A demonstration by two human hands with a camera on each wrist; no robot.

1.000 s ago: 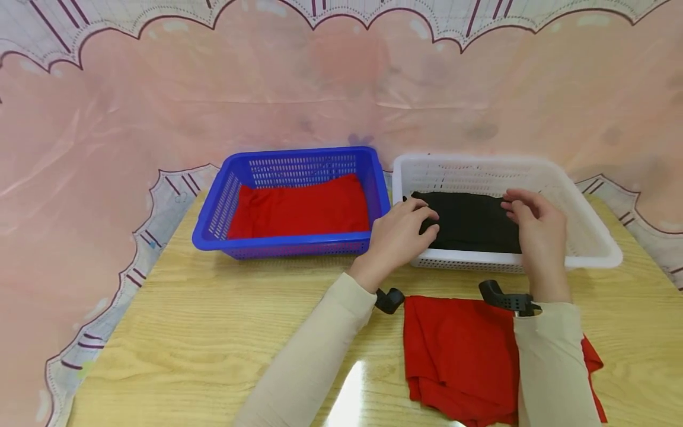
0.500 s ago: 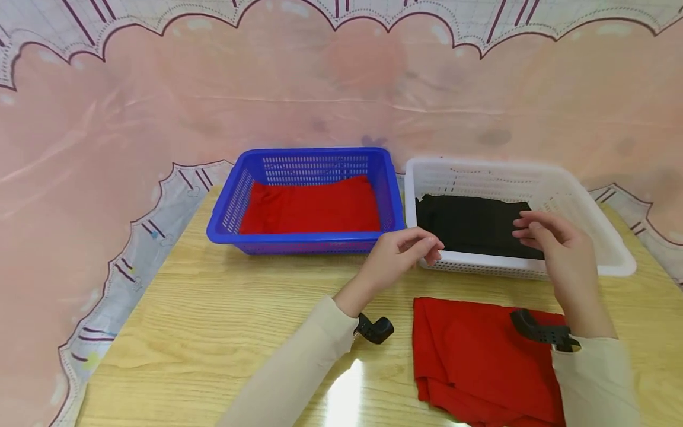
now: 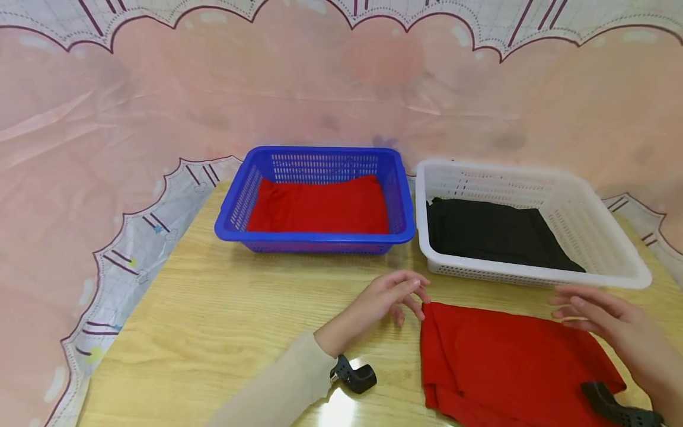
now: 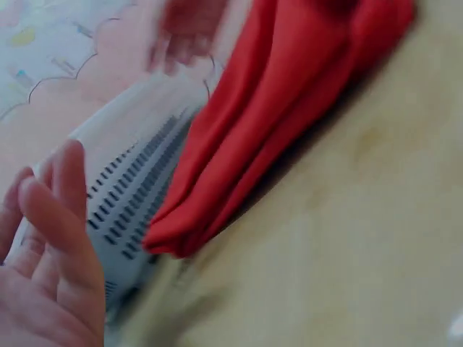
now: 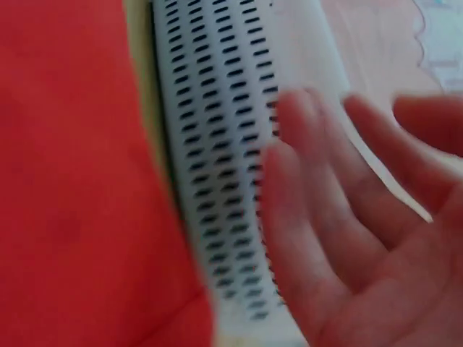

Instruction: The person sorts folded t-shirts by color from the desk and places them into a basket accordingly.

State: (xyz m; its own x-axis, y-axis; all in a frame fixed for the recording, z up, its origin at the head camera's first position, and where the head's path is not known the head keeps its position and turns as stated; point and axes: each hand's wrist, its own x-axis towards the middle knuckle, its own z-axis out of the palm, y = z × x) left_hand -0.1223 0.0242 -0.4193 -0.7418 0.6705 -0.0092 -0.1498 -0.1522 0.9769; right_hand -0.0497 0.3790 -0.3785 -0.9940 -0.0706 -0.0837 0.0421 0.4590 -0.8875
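Observation:
A folded red cloth point(image 3: 507, 362) lies on the table in front of the white basket, its layered edge toward the left. My left hand point(image 3: 392, 295) hovers at the cloth's far left corner, fingers relaxed and holding nothing. Over the cloth's far right side is my right hand point(image 3: 608, 320), fingers loosely bent with nothing in them. In the right wrist view the right fingers point(image 5: 304, 195) overlap the basket's slotted wall, beside the red cloth point(image 5: 79, 173). The left wrist view shows the left hand point(image 4: 54, 253) apart from the cloth point(image 4: 253, 137).
The white basket point(image 3: 533, 274) at the back right holds a folded black cloth point(image 3: 485, 231). Left of it, the blue basket point(image 3: 315, 237) contains another folded red cloth point(image 3: 325, 207). A patterned pink curtain point(image 3: 320, 89) hangs behind the wooden table point(image 3: 224, 308).
Both hands have drawn back from the white basket toward the red cloth on the table. The black cloth stays in the basket. The head view has shifted slightly.

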